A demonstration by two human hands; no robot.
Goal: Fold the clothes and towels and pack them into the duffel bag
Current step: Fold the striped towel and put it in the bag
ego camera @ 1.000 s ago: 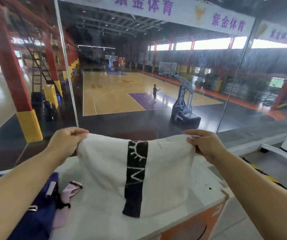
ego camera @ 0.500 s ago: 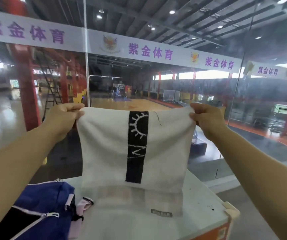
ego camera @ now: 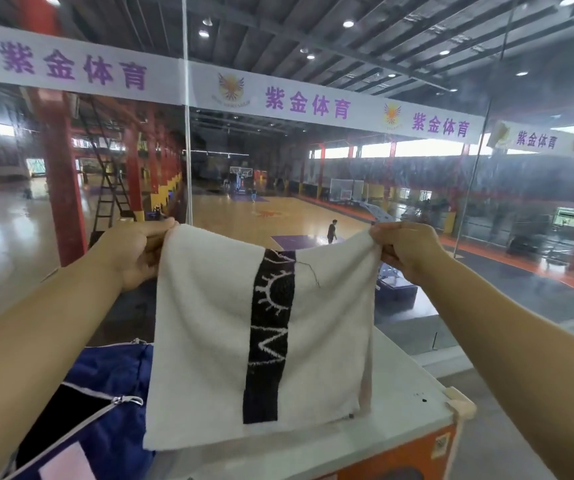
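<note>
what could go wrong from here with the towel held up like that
The white towel hangs from pinches at just its two top corners, left hand and right hand; a slip could drop it unfolded. Its top edge sags, so a fold may come out crooked. The blue duffel bag lies partly behind it, possibly snagging the zipper pull.

We see the white towel (ego camera: 205, 341) covering much of the table (ego camera: 406, 400) and the right side of the blue duffel bag (ego camera: 112, 441), which the lower frame edge cuts off. The fingers (ego camera: 387, 252) of both hands fold behind the towel's upper corners. Our forearms run out of frame. A distant figure (ego camera: 331, 231) on the court is too small to make out.
</note>
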